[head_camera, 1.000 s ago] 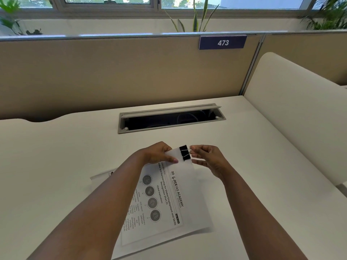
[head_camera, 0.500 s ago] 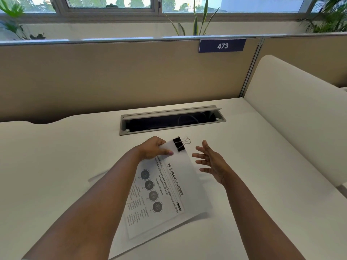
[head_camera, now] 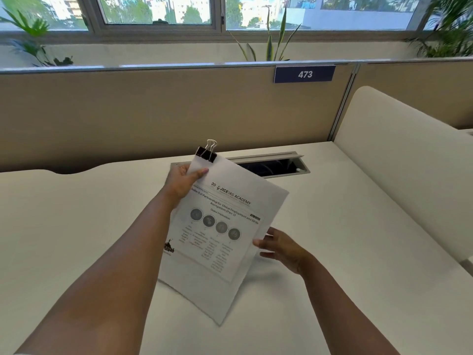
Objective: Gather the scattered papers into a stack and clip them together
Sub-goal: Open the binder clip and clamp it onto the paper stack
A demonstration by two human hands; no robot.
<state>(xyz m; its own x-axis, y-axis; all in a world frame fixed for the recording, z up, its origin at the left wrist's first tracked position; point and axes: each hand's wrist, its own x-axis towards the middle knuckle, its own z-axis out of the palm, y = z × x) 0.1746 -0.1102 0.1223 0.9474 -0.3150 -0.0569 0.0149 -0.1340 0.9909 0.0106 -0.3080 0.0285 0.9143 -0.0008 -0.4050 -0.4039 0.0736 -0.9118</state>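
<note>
A stack of white printed papers [head_camera: 230, 242] is lifted and tilted above the white desk [head_camera: 345, 239]. A black binder clip [head_camera: 206, 154] with silver wire handles is clamped on its top left corner. My left hand [head_camera: 184, 181] pinches the stack just below the clip, thumb on the front sheet. My right hand [head_camera: 281, 248] touches the stack's right edge with relaxed, spread fingers; its fingertips are partly behind the sheets.
A recessed cable tray [head_camera: 271, 166] with an open lid lies in the desk behind the papers. A tan partition [head_camera: 153, 111] with a "473" label [head_camera: 304, 74] runs along the back. A cream divider panel [head_camera: 409, 160] stands on the right. Plants line the window sill.
The papers rose off the desk in my left hand and turned more upright. My right hand let go of the clip, opened, and moved down to the stack's right edge.
</note>
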